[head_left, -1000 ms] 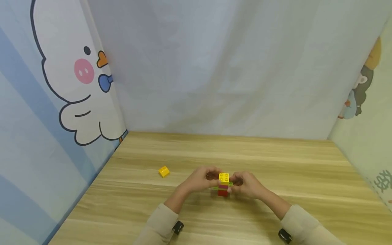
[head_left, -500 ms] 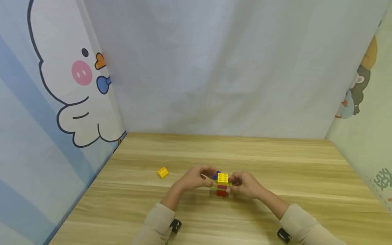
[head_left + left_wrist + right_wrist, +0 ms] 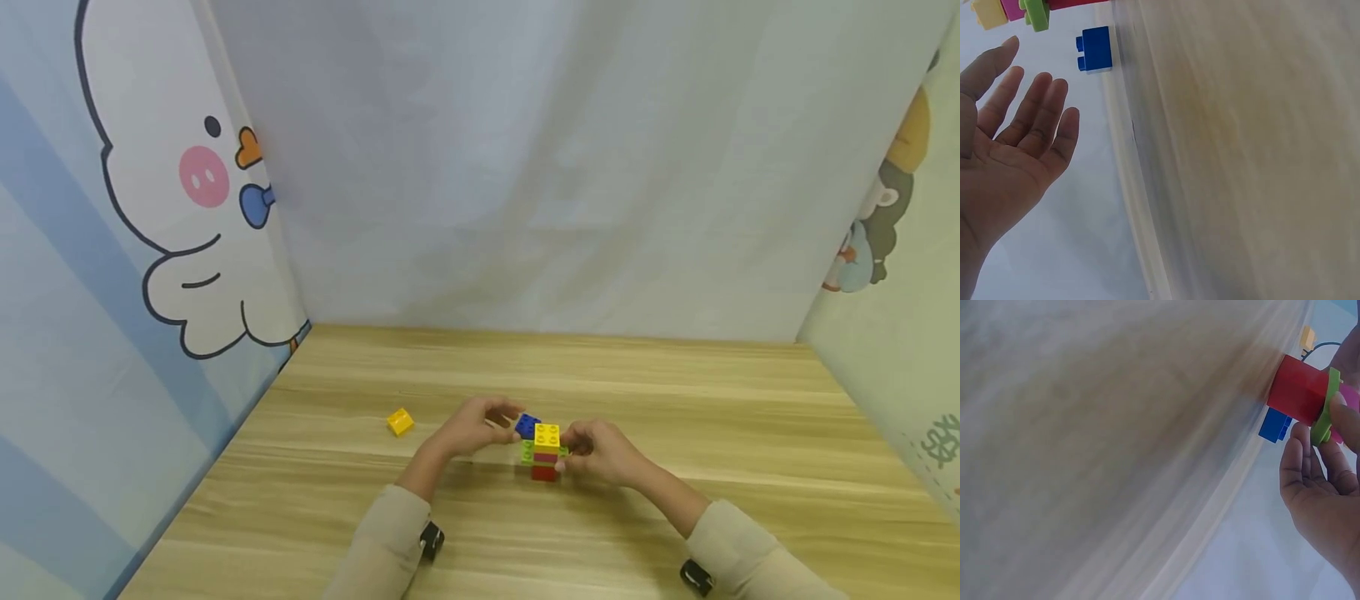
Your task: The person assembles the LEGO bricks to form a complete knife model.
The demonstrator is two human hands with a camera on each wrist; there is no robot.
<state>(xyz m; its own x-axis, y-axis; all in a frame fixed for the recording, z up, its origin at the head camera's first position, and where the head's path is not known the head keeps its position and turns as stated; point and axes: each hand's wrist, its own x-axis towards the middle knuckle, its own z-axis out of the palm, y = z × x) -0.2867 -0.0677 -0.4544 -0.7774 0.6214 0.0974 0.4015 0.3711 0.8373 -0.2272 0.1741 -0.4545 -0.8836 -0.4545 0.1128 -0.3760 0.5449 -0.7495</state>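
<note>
The blue brick (image 3: 527,426) lies at three o'clock from my loosely spread, empty left hand (image 3: 468,428), the nearer one; my right hand (image 3: 611,454) pinches the brick stack (image 3: 547,450).

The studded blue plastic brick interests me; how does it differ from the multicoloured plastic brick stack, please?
The studded blue plastic brick is one colour, while the multicoloured plastic brick stack shows yellow, pink, green and red. The blue brick is low; the stack is taller. The left hand is apart from the blue brick; the right hand grips the stack. Both have top studs.
</note>
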